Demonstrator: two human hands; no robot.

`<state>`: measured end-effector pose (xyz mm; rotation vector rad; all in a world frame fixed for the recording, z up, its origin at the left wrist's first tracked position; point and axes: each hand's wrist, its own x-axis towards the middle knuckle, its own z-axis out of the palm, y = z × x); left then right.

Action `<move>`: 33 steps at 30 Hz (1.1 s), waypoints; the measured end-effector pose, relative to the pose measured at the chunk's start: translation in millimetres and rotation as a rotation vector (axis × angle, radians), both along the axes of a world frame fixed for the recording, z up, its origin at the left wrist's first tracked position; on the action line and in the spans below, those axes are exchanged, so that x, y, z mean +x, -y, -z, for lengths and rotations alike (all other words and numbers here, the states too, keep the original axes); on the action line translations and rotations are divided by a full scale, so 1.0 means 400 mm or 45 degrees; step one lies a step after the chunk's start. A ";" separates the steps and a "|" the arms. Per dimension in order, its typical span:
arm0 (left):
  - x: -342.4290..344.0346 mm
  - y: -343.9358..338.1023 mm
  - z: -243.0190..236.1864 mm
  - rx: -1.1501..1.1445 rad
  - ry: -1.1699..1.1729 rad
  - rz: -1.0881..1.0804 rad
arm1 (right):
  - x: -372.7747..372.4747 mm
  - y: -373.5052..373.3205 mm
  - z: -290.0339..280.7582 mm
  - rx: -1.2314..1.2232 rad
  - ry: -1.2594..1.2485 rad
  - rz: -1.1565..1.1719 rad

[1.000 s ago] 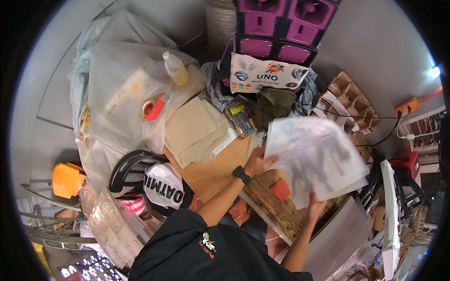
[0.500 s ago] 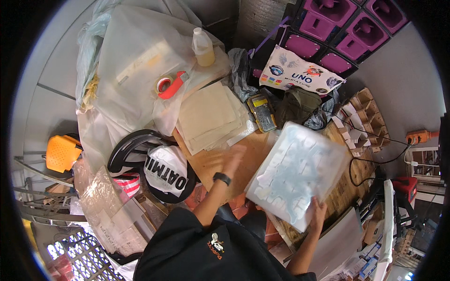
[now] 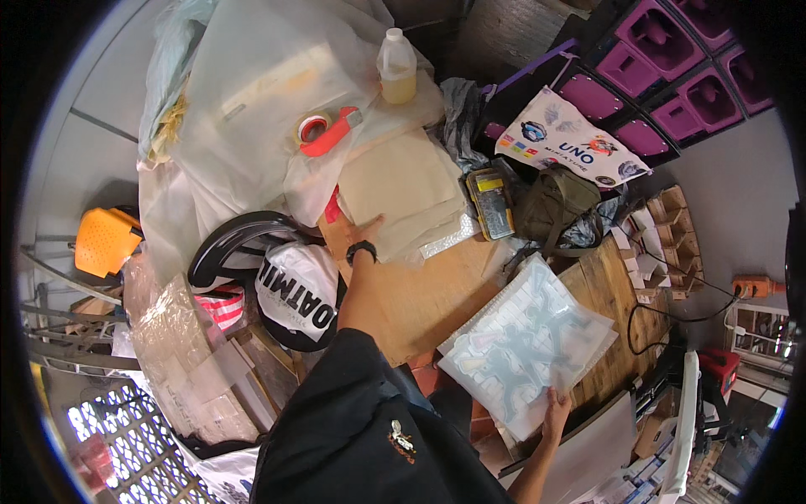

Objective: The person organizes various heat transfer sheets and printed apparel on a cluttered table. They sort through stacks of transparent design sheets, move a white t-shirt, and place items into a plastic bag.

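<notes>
My left hand (image 3: 364,232) is at the lower left edge of a stack of beige sheets (image 3: 399,181), its visible fingers stretched onto the paper. My right hand (image 3: 556,413) grips the lower edge of a clear plastic sleeve (image 3: 525,340) holding pale printed sheets with blue-grey cut-out shapes. The sleeve lies over the junction of a light wooden board (image 3: 420,298) and a rougher plank top (image 3: 621,353). Just right of the beige stack is a yellow-and-black case (image 3: 489,203); a red tape dispenser with a tape roll (image 3: 329,134) rests on translucent plastic to its upper left.
A milky jug (image 3: 397,71) stands at the back beside purple speaker boxes (image 3: 659,42). An olive bag (image 3: 554,214) and cardboard compartments (image 3: 672,227) are rightward, with a black cable (image 3: 642,323). A black seat with white cloth (image 3: 294,294) is left; an orange chair (image 3: 105,239) is beyond.
My left hand has let go of the plastic sleeve and moved up-left to the beige stack. The sleeve, still in my right hand, has come down lower. The whole view has shifted.
</notes>
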<state>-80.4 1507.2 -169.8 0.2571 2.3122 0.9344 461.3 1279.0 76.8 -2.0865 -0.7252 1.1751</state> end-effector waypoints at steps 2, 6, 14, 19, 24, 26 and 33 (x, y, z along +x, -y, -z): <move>0.009 -0.025 0.017 0.016 0.069 -0.078 | 0.028 0.008 0.027 -0.004 0.083 -0.062; -0.025 -0.040 0.048 0.250 0.359 -0.213 | 0.024 0.010 0.048 0.007 0.109 -0.051; -0.015 -0.043 -0.125 0.629 1.116 -0.170 | -0.011 -0.026 -0.010 0.035 -0.013 0.100; -0.029 -0.062 -0.100 0.676 0.729 -0.107 | 0.053 0.001 0.080 0.020 -0.001 -0.062; -0.031 -0.083 0.010 0.700 0.630 -0.140 | 0.047 0.016 0.072 0.029 -0.003 -0.009; -0.106 -0.083 0.047 0.710 0.829 -0.148 | 0.032 0.008 0.066 0.015 -0.044 -0.013; -0.014 -0.064 0.004 0.757 0.622 -0.132 | 0.035 0.026 0.052 0.035 0.016 -0.006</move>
